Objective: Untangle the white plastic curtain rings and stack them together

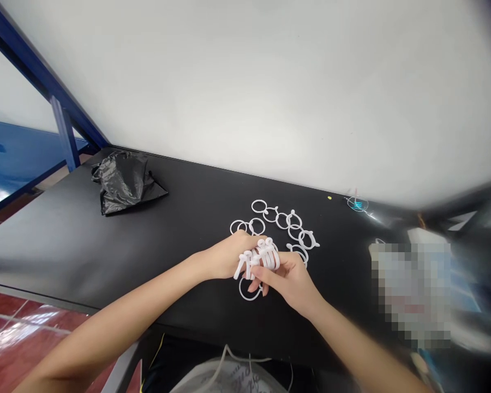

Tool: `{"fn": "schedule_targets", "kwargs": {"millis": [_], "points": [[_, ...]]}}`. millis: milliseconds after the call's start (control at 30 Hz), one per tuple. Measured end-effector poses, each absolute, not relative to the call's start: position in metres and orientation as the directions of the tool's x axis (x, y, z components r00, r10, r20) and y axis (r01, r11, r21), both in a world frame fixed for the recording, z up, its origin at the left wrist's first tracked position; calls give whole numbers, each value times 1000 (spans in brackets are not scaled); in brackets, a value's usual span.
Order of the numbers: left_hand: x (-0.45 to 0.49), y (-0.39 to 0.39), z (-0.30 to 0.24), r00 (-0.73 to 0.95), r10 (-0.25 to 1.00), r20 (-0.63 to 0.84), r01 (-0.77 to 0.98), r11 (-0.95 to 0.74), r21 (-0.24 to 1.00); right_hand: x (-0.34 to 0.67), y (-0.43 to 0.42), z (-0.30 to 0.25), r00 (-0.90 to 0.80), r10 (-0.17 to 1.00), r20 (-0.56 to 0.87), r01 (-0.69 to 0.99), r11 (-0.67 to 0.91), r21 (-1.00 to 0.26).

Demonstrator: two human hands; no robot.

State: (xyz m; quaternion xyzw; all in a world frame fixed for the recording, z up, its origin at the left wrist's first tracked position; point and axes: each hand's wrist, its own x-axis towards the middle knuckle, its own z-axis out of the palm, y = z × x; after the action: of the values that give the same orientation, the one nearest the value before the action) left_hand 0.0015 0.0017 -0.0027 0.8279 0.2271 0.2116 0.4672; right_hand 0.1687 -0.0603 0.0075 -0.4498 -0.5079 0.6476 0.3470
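Both hands meet over a black table near its front edge. My left hand is closed, with a stack of white plastic rings threaded over its fingers. My right hand pinches another white ring that hangs just below the stack. Several loose white rings with small tabs lie on the table just beyond the hands, in a curved row.
A crumpled black plastic bag lies at the table's back left. A white wall stands behind the table. A blue metal frame rises at the left. A blurred patch and papers fill the right side. Red floor tiles show at lower left.
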Motion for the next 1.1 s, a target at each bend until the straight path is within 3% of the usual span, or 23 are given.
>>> {"fn": "schedule_targets", "kwargs": {"millis": [233, 467, 633, 833, 933, 1100], "points": [[3, -2, -6, 789, 609, 83, 368, -576, 730, 162, -61, 4, -244, 929, -277, -32, -293, -955], [3, 0, 0, 817, 569, 98, 371, -648, 665, 171, -57, 8, -349, 909, -228, -95, -276, -956], [0, -2, 4, 797, 603, 38, 431, -612, 663, 180, -52, 14, -333, 894, -299, -18, -323, -946], [1, -4, 6, 799, 602, -5, 515, -679, 523, 187, -47, 21, -416, 845, -337, 111, -320, -941], [0, -2, 6, 799, 601, -7, 519, -684, 512, 187, -49, 20, -415, 872, -261, 110, -237, -965], [-2, -1, 2, 810, 584, 41, 429, -639, 638, 182, -57, 13, -348, 936, -51, 110, -13, -994]]}}
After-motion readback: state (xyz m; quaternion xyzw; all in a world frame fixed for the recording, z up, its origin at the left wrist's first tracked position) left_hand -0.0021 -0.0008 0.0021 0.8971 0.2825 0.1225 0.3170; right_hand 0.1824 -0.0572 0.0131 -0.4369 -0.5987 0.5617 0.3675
